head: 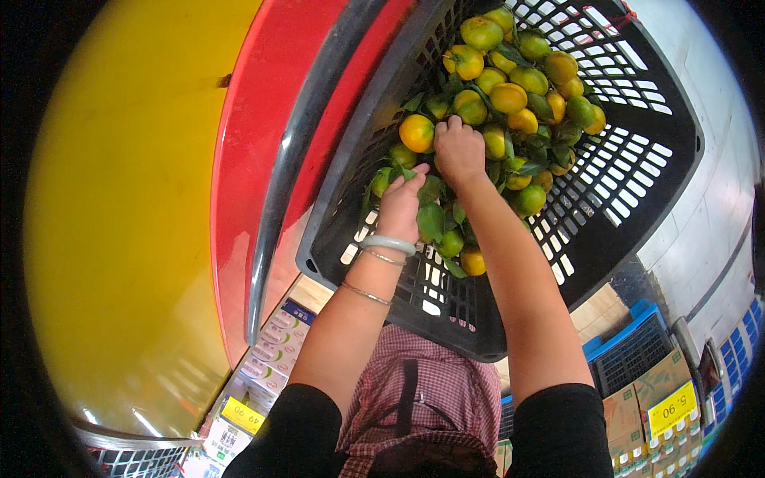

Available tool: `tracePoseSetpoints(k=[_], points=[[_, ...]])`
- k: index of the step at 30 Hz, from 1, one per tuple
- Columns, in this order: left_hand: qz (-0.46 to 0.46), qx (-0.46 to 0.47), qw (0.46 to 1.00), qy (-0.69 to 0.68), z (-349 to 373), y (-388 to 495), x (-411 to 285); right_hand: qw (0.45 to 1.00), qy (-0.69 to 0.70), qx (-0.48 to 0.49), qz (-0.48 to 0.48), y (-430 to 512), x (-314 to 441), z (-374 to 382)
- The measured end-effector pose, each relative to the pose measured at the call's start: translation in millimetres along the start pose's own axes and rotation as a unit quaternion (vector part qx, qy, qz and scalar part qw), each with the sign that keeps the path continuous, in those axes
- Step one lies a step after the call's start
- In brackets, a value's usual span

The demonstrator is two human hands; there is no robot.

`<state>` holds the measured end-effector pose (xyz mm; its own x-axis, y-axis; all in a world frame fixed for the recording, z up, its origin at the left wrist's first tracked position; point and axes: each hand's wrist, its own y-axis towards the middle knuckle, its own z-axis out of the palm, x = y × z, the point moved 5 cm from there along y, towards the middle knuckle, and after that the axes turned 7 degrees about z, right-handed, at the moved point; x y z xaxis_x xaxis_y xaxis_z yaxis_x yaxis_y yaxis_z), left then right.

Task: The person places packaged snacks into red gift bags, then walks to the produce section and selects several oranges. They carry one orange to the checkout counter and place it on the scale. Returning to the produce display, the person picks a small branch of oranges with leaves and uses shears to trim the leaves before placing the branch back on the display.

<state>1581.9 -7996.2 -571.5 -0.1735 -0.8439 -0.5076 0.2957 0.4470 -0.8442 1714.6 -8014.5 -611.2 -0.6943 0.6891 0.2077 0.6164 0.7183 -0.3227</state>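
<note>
A black plastic crate (603, 257) holds a heap of green-and-orange mandarins (508, 98), many with leaves attached. My right hand (459, 148) reaches into the heap, knuckles up and fingers curled down among the fruit; whatever lies under the fingers is hidden. Just to its left is an orange mandarin (416, 133). Lower and to the left, my left hand (401, 203) is among green leaves (431, 221), its fingers partly covered, so I cannot see whether it grips a fruit. A pale bangle (388, 244) and thin metal bracelets circle that wrist and forearm.
Left of the crate are a curved dark rail (290, 149), a red panel (263, 77) and a large yellow surface (131, 197). Patterned cartons (278, 340) are at lower left. A blue crate (630, 340) and cardboard boxes (633, 406) with a yellow price tag (673, 410) are at lower right.
</note>
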Motion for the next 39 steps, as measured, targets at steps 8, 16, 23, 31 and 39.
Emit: tracePoseSetpoints(k=[8,16,23,31,39], points=[[-0.033,0.01,0.999,-0.016,8.7,-6.2,11.1,0.965,0.25,0.034,0.067,-56.5,-39.9,-49.7],[-0.055,0.122,0.986,0.103,29.3,-43.3,24.9,0.915,0.383,0.049,0.116,-144.2,-30.4,-104.9],[-0.08,0.191,0.973,0.102,27.9,-64.3,23.6,0.902,0.401,0.1,0.125,-177.4,-27.1,-102.5],[-0.035,0.126,0.99,0.052,23.2,-71.9,-5.2,0.647,0.708,0.055,0.278,-190.2,-28.5,-99.6],[-0.093,0.069,0.992,-0.041,19.5,-79.0,13.2,0.913,0.397,-0.076,0.061,-176.3,12.9,-141.0]])
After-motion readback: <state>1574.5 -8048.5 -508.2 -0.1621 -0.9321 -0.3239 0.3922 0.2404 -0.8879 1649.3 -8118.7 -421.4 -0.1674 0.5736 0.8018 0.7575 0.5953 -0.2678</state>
